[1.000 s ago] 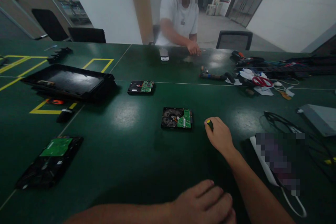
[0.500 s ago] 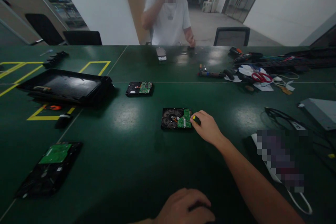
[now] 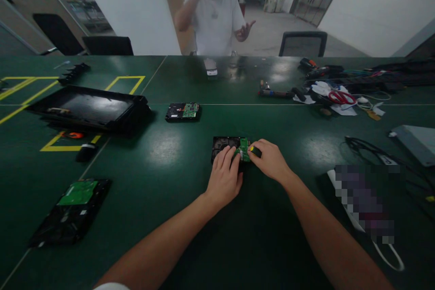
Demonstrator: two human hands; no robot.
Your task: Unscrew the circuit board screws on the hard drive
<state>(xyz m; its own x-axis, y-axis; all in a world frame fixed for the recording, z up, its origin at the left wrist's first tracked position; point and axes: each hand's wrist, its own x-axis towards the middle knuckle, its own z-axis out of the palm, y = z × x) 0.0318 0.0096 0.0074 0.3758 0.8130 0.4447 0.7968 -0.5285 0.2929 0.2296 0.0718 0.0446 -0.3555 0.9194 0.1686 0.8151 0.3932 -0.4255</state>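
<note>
Near the middle of the table lies a hard drive [image 3: 224, 142], its black casing and green circuit board facing up. My left hand [image 3: 224, 174] holds the drive from the near side, fingers stretched across its top and thumb low by the near edge. Closed around a screwdriver [image 3: 255, 151], my right hand [image 3: 271, 158] is at the drive's right end. Only the dark handle and its yellow end show; the tip is hidden. A second hard drive [image 3: 183, 112] lies farther back, and a larger black unit with a green board [image 3: 70, 213] is at the near left.
At the left sits a black tray-like panel [image 3: 91, 104]. Cables and tools [image 3: 340, 95] are heaped at the back right. A grey metal box [image 3: 416, 142], black cables [image 3: 365, 149] and a partly blurred white-edged object [image 3: 343, 204] lie right. A person [image 3: 215, 22] sits opposite.
My left hand has moved up and forward from the near table edge onto the hard drive. My right hand stays with the screwdriver at the drive's right end. The person opposite has raised a hand.
</note>
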